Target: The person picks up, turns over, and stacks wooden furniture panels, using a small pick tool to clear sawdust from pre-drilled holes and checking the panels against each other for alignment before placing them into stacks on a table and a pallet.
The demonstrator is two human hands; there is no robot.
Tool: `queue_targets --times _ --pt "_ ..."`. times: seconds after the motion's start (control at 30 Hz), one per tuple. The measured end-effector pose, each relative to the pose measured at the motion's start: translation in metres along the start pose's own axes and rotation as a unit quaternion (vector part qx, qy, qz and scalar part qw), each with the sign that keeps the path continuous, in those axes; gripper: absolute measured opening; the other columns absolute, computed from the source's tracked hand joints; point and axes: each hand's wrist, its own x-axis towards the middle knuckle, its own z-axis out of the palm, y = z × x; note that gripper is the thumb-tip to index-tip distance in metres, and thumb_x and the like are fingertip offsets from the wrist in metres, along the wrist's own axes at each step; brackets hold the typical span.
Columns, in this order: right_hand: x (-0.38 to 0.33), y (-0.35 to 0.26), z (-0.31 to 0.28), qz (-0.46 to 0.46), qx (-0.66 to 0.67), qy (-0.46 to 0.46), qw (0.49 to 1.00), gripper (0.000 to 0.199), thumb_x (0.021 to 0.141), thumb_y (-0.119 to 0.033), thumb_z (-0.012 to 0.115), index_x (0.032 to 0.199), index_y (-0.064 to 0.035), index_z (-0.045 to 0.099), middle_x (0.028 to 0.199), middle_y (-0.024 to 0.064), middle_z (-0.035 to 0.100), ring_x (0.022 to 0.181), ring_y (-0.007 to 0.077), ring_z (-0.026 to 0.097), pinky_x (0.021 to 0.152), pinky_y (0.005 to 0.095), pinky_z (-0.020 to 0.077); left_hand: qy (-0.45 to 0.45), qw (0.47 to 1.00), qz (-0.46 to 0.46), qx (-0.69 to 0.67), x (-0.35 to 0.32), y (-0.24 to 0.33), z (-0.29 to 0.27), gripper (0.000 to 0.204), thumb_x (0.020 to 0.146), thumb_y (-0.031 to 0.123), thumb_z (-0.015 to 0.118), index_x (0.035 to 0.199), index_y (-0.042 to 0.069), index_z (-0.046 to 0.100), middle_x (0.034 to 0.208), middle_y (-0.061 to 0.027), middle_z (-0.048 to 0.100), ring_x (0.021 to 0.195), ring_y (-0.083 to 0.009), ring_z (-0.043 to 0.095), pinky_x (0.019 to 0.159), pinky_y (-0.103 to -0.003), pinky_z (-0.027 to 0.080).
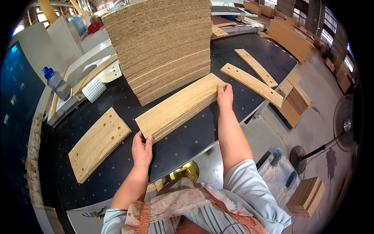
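Both ends of a short stack of wood-grain boards [178,104] are held in my hands: my left hand [142,151] pinches the near left corner between thumb and fingers, and my right hand [224,97] is closed around the far right end. The stack lies slantwise over the black table [177,151], in front of a tall pile of particleboard [167,46]; whether it rests flat or is slightly raised, I cannot tell. Small pale marks on the dark blue panel [17,84] at far left are too small for me to read.

Partly concealed: the tall pile runs to the upper border; a round, brass-coloured object [188,171] emerges below the table edge, partly covered by my floral apron [175,202]. My fingertips under the boards are hidden, as is the lower body of a person in red [93,26] in the background.

Containers: a clear bottle [59,88] with a blue cap stands at left beside a white dotted packet [94,91]; the contents of both are hard to make out.

On the table, drilled boards [99,144] lie left of my hands, and two drilled narrow strips [252,82] lie to the right, their near ends close together.
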Motion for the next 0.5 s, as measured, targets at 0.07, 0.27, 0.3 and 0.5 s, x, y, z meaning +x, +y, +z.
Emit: queue_targets --times 0.07,0.27,0.3,0.5 --pt "-0.001 -0.001 0.001 0.001 0.002 0.002 1.000 0.049 0.083 -0.037 0.052 0.114 -0.0002 0.050 0.115 0.0223 0.054 0.110 0.0369 0.048 0.094 0.0419 0.0365 -0.001 1.000 -0.002 -0.002 0.001 -0.002 0.000 0.040 0.083 0.019 0.063 0.114 -0.002 0.049 0.098 -0.0148 0.058 0.077 -0.0206 0.060 0.065 -0.029 0.048" --pt "-0.001 -0.002 0.000 0.007 -0.006 0.017 1.000 0.049 0.083 -0.038 0.053 0.114 0.0006 0.050 0.115 0.0223 0.054 0.109 0.0370 0.049 0.093 0.0419 0.0370 -0.019 0.997 -0.021 0.068 -0.001 0.017 -0.002 0.047 0.073 0.011 0.070 0.113 -0.001 0.048 0.096 -0.0143 0.056 0.080 -0.0233 0.057 0.067 -0.030 0.048" --pt "-0.001 -0.001 0.000 0.009 -0.007 0.015 1.000 0.049 0.083 -0.038 0.053 0.113 0.0006 0.050 0.115 0.0224 0.054 0.110 0.0370 0.049 0.093 0.0418 0.0370 -0.018 0.997 -0.019 0.069 -0.001 0.016 -0.002 0.047 0.073 0.011 0.070 0.113 -0.001 0.048 0.096 -0.0143 0.056 0.081 -0.0235 0.057 0.067 -0.030 0.048" --pt "0.000 -0.004 -0.001 0.018 -0.012 0.005 1.000 0.049 0.083 -0.038 0.053 0.113 0.0009 0.050 0.115 0.0226 0.054 0.110 0.0367 0.049 0.093 0.0415 0.0378 -0.012 0.997 -0.032 0.064 -0.001 0.012 -0.001 0.049 0.070 0.009 0.073 0.111 0.000 0.048 0.096 -0.0136 0.056 0.079 -0.0224 0.057 0.067 -0.030 0.048"
